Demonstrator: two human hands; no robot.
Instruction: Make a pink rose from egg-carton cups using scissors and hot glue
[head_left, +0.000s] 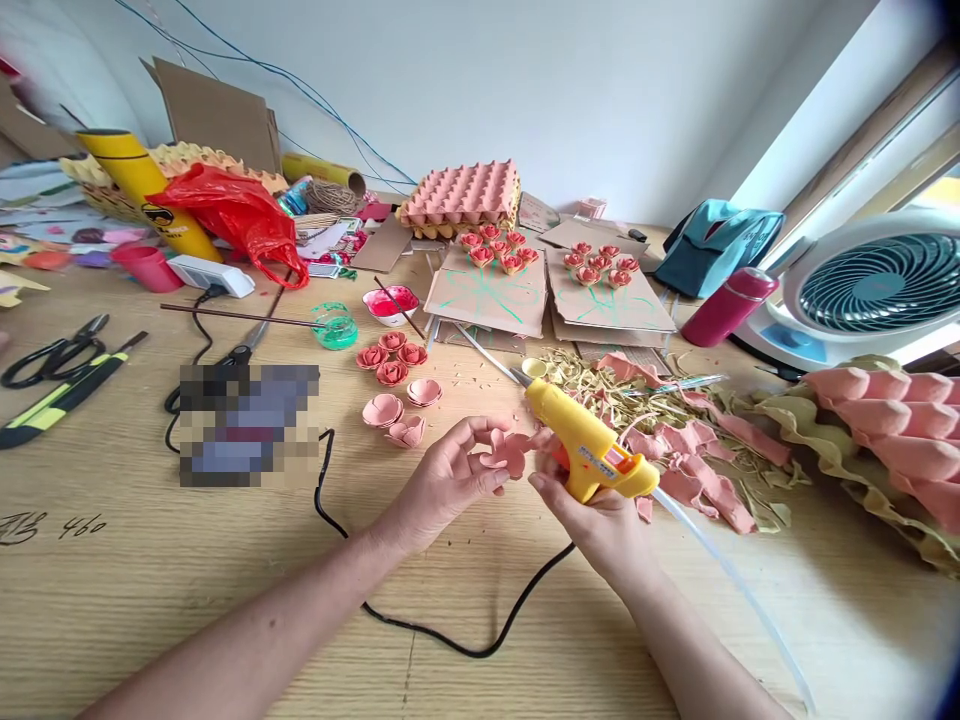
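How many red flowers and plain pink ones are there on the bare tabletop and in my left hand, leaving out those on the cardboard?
Red flowers on the tabletop: 4
Plain pink flowers on the tabletop: 3
Plain pink flower in the left hand: 1
Total: 8

Left forearm (315, 610), between seven and eight o'clock of the view's centre: bare up to the edge of view, tapering towards the wrist; one small round mark on the upper surface. Left hand (450, 465), near six o'clock: bare, fingers slender, thumbnail short. Right forearm (675, 630), between four and five o'clock: bare to the edge of view, surface smooth. Right hand (604, 525), about four o'clock: bare; fingers partly hidden.
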